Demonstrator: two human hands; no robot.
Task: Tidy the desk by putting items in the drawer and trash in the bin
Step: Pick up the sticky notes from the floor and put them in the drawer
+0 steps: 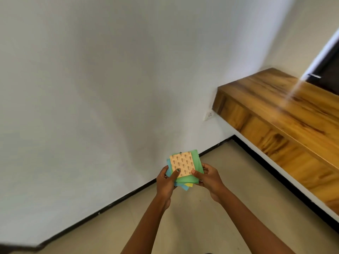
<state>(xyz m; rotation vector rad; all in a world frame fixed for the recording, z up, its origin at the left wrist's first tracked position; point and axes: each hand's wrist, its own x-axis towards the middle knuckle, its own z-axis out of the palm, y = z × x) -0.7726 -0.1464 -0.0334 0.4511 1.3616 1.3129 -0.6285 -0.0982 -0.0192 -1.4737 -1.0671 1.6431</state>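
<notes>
Head cam: L hand + R hand both pinch paper stack, thumbs on top.

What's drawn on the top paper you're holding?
The top paper is orange with rows of small tree shapes, seen in the head view.

To your right, the wooden bench runs along the white wall, its glossy top showing only a streak of light, with drawer fronts along its side. Below you, the beige floor meets a dark skirting strip.
</notes>
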